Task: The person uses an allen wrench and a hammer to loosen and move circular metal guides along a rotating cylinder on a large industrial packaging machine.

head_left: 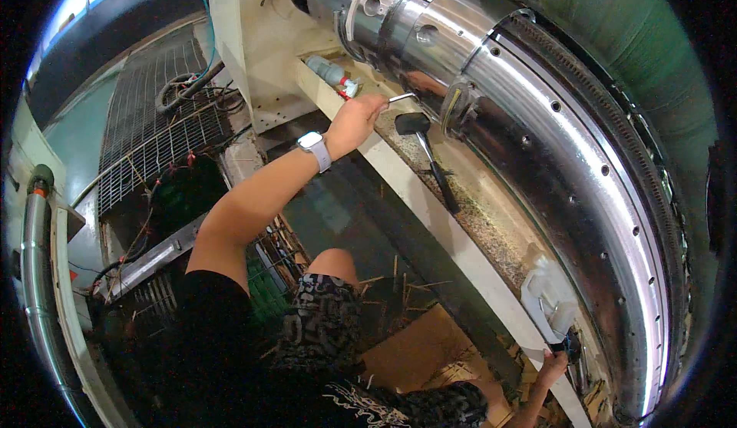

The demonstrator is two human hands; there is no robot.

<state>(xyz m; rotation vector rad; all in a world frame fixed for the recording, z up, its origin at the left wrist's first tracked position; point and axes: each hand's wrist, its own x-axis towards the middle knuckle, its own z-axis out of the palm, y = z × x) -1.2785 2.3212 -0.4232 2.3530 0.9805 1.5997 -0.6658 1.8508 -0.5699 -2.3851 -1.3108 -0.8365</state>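
Observation:
My left hand [355, 122], with a watch on its wrist, is closed on a slim shiny metal rod [401, 98]. The rod's tip points at the lower side of a large steel cylinder [530, 132]; I cannot tell whether they touch. Just right of this hand, a black-headed mallet [414, 125] lies on the ledge [480, 290] under the cylinder. A spray bottle [325, 69] with a red and white trigger lies behind the hand. Far to the lower right, my right hand [551, 368] curls at the ledge's edge by a small black object [566, 345]; what its fingers hold is unclear.
Beside my right hand, a cut-open white plastic container [549, 301] holds small metal pieces. Cardboard [426, 347] and wood scraps lie on the floor below. At left are a metal grating [142, 121], loose cables [192, 94] and a steel roller [38, 274].

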